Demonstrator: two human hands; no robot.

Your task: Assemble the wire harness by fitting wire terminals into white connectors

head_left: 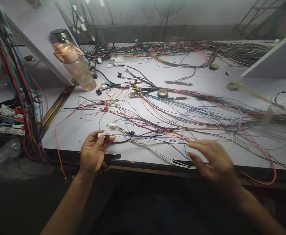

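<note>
My left hand [93,150] pinches a small white connector [101,134] between thumb and fingers at the table's front edge. Thin dark and blue wires lead from it to the right. My right hand [212,160] is over the front edge at the right, slightly blurred, thumb and fingers apart with nothing seen between them. Close to its fingertips run blue and orange wires [178,133]. A bundle of white wires [155,150] curves between the hands. Just beyond the left hand lie another white connector [112,126] and a dark blue plug [132,133].
A bottle [77,67] stands at the back left beside hanging wires [17,75]. A wiring harness [155,88] crosses the table, with a tape roll [162,93] on it. More tape rolls [232,86] lie at the right. A flat grey blade-shaped piece [178,83] lies behind.
</note>
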